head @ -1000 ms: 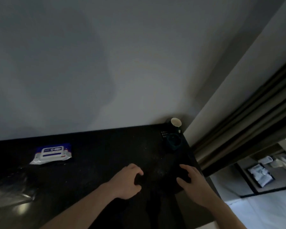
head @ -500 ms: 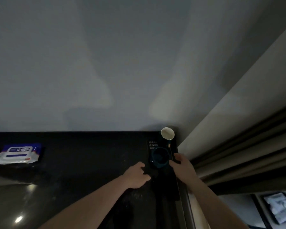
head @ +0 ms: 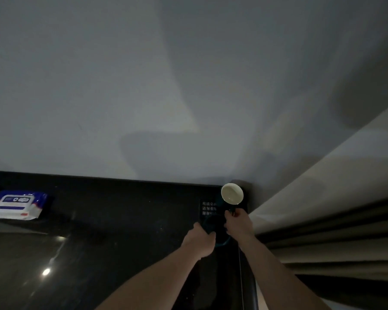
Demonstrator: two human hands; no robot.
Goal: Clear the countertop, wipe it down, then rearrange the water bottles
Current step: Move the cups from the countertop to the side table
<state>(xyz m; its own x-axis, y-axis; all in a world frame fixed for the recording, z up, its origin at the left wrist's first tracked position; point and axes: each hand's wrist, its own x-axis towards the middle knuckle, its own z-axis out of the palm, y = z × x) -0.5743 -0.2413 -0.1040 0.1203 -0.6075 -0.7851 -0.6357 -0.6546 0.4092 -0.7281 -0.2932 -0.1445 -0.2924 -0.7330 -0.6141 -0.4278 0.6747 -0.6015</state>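
On the black countertop (head: 121, 220), a dark mug with a white inside (head: 232, 193) stands in the back right corner by the wall. In front of it sits a dark teal cup (head: 220, 241), mostly covered by my hands. My left hand (head: 199, 240) grips the teal cup's left rim with curled fingers. My right hand (head: 239, 224) reaches over the cup's right side, and its fingertips pinch the mug's handle just below the mug. No water bottles are in view.
A small black sign with white writing (head: 207, 208) lies just left of the mug. A pack of wet wipes (head: 16, 205) lies at the far left near the wall. Curtain folds (head: 323, 231) hang right of the counter's edge.
Both hands moved forward to the back right corner. The left hand took hold of the teal cup, and the right hand reached past it to the mug's handle.
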